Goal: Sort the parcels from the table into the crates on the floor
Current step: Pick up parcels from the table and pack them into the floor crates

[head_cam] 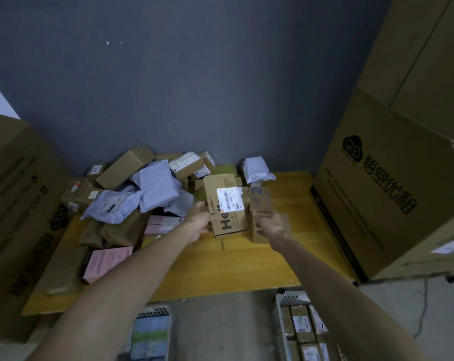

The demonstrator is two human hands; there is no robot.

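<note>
Abutting right hand's [271,225] small box [259,203], labelled box [227,204] sits in left hand [197,221] fingers [203,206].

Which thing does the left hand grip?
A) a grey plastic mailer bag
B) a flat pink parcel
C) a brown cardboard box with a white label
C: the left hand grips the brown cardboard box with a white label; the right hand holds a smaller brown cardboard box.

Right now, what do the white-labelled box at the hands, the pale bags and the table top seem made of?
Box: brown cardboard, matte, folded flaps, white paper label.
Pale bags: probably thin plastic film, wrinkled, slight sheen.
Table top: wood or wood-look laminate, yellow, faint grain lines.
</note>
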